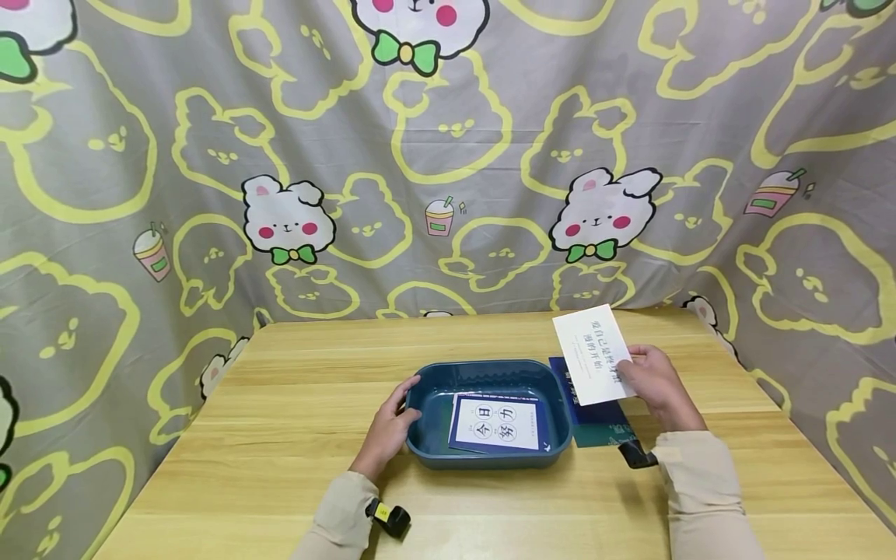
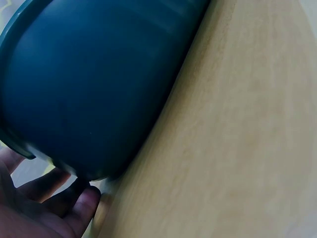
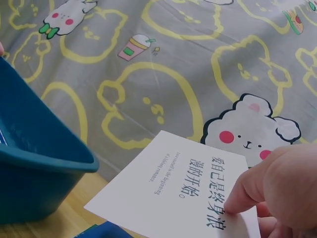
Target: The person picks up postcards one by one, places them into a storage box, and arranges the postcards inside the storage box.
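Observation:
My right hand (image 1: 656, 383) pinches a white postcard (image 1: 591, 354) by its right edge, thumb on the printed face. Dark Chinese lettering and smaller English text show on it in the right wrist view. The raised postcard partly covers a dark blue card (image 1: 565, 381) and a green card (image 1: 595, 435) on the table, just right of a teal plastic bin (image 1: 483, 462). At the bin's left end, my left hand (image 1: 389, 428) grips the rim, fingers along the outer wall. Inside the bin lies a white card with a blue border (image 1: 498, 424), overlapping others beneath.
A wooden table (image 1: 294, 420) carries the bin and cards. Behind it and at both sides hangs a grey curtain (image 1: 378, 257) with cartoon animals. Black wrist cameras (image 1: 389, 518) sit at both cuffs.

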Tool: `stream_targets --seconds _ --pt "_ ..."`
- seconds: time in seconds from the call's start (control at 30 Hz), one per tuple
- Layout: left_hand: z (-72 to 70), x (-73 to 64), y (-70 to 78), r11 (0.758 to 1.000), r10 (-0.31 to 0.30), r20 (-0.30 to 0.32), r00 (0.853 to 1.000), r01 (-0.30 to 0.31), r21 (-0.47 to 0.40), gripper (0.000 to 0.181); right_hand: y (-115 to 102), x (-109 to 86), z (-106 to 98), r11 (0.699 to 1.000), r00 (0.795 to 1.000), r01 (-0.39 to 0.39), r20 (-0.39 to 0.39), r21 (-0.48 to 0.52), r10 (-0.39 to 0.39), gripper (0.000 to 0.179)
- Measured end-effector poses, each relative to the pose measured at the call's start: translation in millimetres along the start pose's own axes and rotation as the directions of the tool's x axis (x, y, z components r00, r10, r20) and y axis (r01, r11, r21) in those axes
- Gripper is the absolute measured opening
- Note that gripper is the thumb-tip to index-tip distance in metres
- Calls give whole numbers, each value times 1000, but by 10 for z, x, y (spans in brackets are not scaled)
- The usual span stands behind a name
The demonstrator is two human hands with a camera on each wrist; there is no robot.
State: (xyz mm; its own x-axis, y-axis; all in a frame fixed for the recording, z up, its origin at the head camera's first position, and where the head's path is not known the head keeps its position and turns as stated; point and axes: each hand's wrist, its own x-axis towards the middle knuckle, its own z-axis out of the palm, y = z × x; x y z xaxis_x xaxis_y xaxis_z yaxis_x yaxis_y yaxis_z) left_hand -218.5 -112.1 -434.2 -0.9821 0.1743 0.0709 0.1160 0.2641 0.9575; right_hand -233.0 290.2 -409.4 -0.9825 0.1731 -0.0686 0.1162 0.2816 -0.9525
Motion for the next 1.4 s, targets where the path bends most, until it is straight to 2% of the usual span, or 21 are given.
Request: stream_targets --seconds 0.07,0.27,0.37,0.97,1.4 --pt "-2 15 -19 1000 0 3 1000 0 7 52 -20 -7 17 1000 1000 13 -3 5 -13 49" --pt "4 161 -326 1000 -9 -11 1000 9 5 54 -87 -30 59 999 999 36 -1 -7 -36 47" --pt "7 181 -383 1000 0 -18 1000 0 6 54 -123 -45 83 998 998 60 5 -20 -60 46" --pt "2 162 -370 1000 -11 -16 1000 12 15 54 -238 -88 227 990 989 140 51 5 -140 38" --pt "18 172 -403 1000 1 -24 1000 -1 18 54 -308 -106 544 978 973 204 117 -30 -199 28"
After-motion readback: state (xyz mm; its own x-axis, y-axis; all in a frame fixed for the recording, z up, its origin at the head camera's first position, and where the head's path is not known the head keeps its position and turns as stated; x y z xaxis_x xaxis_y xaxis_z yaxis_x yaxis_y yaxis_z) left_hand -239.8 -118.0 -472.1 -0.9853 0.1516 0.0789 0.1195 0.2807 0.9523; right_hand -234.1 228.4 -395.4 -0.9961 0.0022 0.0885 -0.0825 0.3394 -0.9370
